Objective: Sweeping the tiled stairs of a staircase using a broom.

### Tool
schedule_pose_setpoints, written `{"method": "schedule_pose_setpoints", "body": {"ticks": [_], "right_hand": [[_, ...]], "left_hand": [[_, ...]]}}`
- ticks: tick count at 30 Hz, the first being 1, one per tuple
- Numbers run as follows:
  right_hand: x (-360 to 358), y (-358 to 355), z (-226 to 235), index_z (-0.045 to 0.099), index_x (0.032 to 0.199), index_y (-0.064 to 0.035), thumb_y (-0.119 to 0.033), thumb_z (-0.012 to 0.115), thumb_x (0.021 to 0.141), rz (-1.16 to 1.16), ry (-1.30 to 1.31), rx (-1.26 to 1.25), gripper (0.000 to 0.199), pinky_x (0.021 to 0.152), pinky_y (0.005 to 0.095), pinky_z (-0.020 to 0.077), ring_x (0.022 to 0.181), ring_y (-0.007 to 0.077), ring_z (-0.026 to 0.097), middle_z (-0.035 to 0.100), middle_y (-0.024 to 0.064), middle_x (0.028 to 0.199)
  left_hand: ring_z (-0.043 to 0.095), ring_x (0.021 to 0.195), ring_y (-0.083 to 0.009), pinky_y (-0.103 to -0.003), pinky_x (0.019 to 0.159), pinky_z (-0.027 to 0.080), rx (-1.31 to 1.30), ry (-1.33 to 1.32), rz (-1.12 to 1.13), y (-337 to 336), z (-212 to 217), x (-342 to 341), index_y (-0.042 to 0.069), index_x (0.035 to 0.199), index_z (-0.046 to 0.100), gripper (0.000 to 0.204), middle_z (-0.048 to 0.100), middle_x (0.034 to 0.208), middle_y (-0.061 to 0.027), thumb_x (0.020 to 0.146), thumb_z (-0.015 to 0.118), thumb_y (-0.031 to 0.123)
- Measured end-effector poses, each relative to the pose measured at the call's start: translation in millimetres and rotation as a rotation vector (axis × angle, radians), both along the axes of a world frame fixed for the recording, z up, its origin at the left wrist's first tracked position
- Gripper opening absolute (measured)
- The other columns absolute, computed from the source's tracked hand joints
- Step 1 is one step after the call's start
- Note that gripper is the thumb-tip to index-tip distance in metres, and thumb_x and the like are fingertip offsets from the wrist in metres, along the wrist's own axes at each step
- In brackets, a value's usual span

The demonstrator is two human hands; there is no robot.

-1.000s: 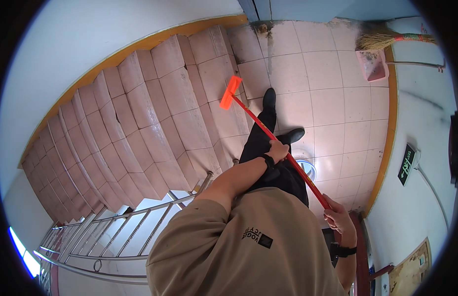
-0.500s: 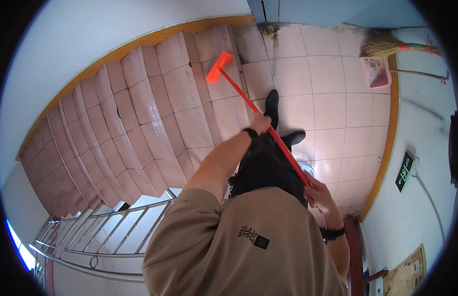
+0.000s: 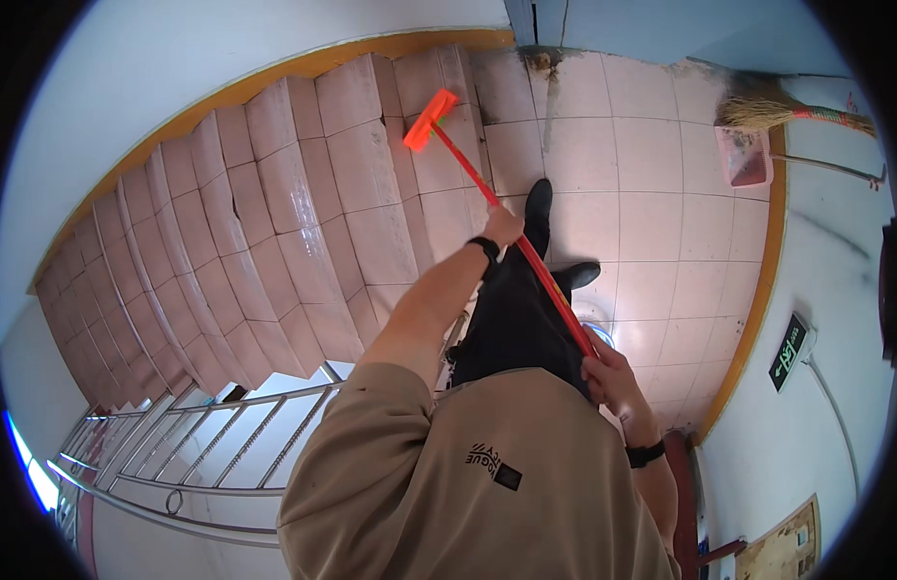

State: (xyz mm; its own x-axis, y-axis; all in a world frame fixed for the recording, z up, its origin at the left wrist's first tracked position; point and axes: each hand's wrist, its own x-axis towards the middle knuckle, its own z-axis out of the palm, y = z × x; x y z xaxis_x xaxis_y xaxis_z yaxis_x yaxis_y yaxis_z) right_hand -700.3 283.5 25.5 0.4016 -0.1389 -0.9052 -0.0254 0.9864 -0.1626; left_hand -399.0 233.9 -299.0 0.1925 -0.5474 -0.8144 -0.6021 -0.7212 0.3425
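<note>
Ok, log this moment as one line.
orange head: over stairs, contact unclear | left hand: grips red pole | right hand: grips pole farther from head

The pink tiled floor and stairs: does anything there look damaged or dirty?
Yes: a rough brown-and-black patch marks the pink square floor tiles near the pale-blue upright surface, unlike the paler tiles nearby. A pink tiled step also has a dark edge mark, possibly a chip.

Communal stairwell, probably: steps, railing, wall sign
</note>
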Motion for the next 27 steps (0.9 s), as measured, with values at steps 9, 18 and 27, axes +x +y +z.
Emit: {"method": "schedule_pose_setpoints", "body": {"ticks": [9, 18, 27], "right_hand": [[-84, 22, 47, 0.034, 0.152, -0.0135, 0.001, 0.051, 0.088, 0.085, 0.148, 0.121, 0.068, 0.036, 0.0189, 0.0275, 0.041, 0.003, 0.034, 0.051, -0.0009, 0.068], [-69, 26, 27, 0.038, 0.15, -0.0136, -0.001, 0.055, 0.089, 0.025, 0.15, 0.138, 0.064, 0.035, 0.0197, 0.0266, 0.041, 0.0021, 0.035, 0.054, -0.0001, 0.069], [-77, 41, 24, 0.037, 0.151, -0.0144, -0.002, 0.054, 0.091, 0.05, 0.072, 0.059, 0.063, 0.037, 0.02, 0.0285, 0.042, 0.0028, 0.036, 0.054, -0.0008, 0.068]], "left_hand": [[0.061, 0.048, -0.0284, -0.038, 0.043, 0.048, 0.196, 0.294, 0.401, 62, 68, -117, -0.008, 0.095, 0.035, 0.034, 0.061, 0.063, -0.0175, 0.089, 0.051, 0.022], [0.067, 0.06, -0.0315, -0.041, 0.05, 0.052, 0.036, 0.186, -0.018, 49, 52, -91, -0.011, 0.094, 0.04, 0.031, 0.064, 0.071, -0.0202, 0.09, 0.046, 0.018], [0.063, 0.051, -0.0261, -0.033, 0.042, 0.05, 0.27, 0.244, 0.342, 45, 59, -90, -0.009, 0.099, 0.029, 0.04, 0.063, 0.07, -0.0194, 0.087, 0.055, 0.019]]}}
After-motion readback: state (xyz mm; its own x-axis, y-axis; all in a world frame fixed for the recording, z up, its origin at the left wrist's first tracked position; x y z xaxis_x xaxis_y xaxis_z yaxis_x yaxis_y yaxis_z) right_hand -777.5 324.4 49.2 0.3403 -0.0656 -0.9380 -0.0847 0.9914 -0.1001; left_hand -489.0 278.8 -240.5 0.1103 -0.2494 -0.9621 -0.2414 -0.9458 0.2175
